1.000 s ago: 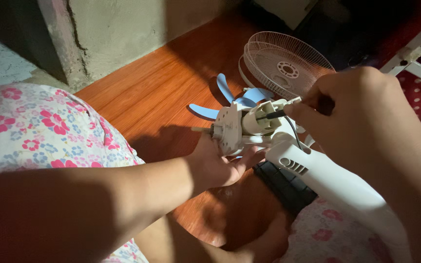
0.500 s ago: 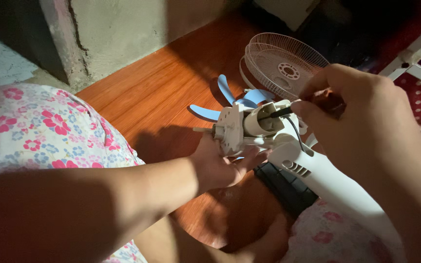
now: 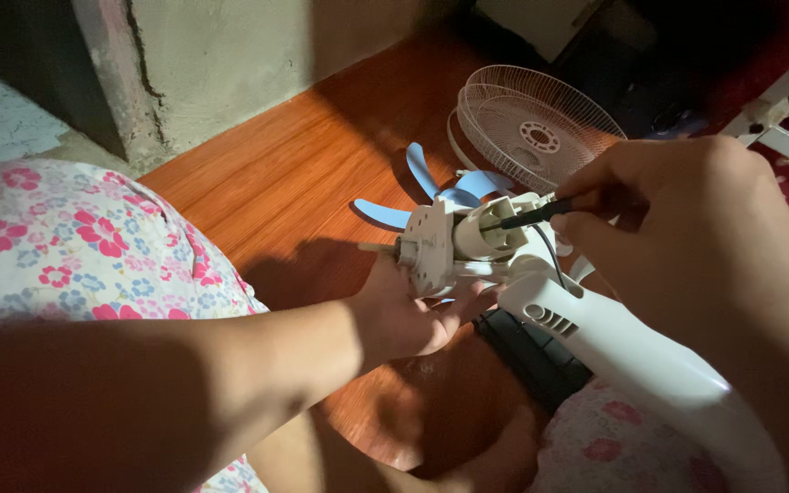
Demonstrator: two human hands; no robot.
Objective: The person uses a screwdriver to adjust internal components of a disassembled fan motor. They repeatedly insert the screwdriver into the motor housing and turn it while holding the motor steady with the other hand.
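Head view: left hand (image 3: 408, 315) cups the white fan motor unit (image 3: 468, 245) from below, fingers (image 3: 468, 306) curled around its front plate, holding it up over the wooden floor (image 3: 321, 173). The motor sits on top of a white fan neck (image 3: 614, 351) that runs down toward the lower right. Right hand (image 3: 687, 237) comes in from the right, fingers pinched narrow on a dark, thin tool (image 3: 531, 216), its tip at the top of the motor housing. Just behind the motor, a light blue fan blade (image 3: 431, 187) lies on the floor, and beyond it a white wire fan grille (image 3: 541, 128). Floral fabric (image 3: 66, 237) covers the knee at left. A rough concrete wall (image 3: 257, 55) stands at the back.
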